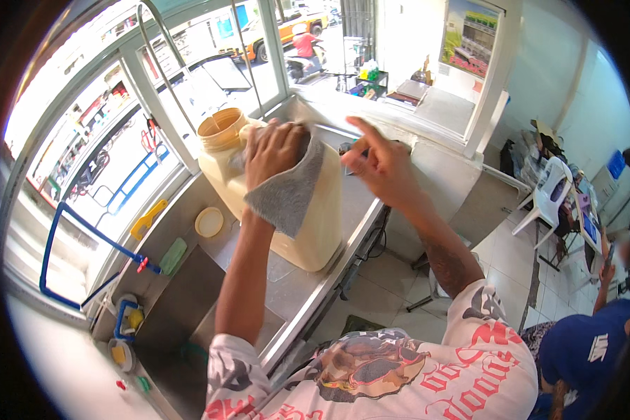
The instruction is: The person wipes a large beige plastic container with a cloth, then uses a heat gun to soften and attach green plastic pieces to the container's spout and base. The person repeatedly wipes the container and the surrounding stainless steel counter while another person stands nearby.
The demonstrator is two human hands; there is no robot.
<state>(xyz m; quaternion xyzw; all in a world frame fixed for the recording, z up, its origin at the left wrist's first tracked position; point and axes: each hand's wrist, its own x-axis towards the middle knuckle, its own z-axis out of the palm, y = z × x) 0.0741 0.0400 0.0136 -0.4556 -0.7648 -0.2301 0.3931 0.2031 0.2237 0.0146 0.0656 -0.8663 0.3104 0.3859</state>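
A large cream plastic jug [308, 241] stands upright on the metal counter, its wide threaded mouth uncovered. My left hand [273, 150] rests on top of the jug near the handle, fingers curled over a grey cloth [287, 192]. The cloth hangs down the jug's side, and one corner crosses my left wrist. How far the fingers also grip the handle is hidden. To the right of the jug, my right hand [378, 164] is raised in the air, fingers apart, holding nothing. A round cream lid [209, 222] lies on the counter left of the jug.
Left of the counter are a sink basin [189, 290], a green sponge [173, 256], a yellow brush [148, 219] and a blue pipe [98, 234] with a red tap handle. Windows stand behind. At right are a white chair [547, 199] and a person in blue [584, 350].
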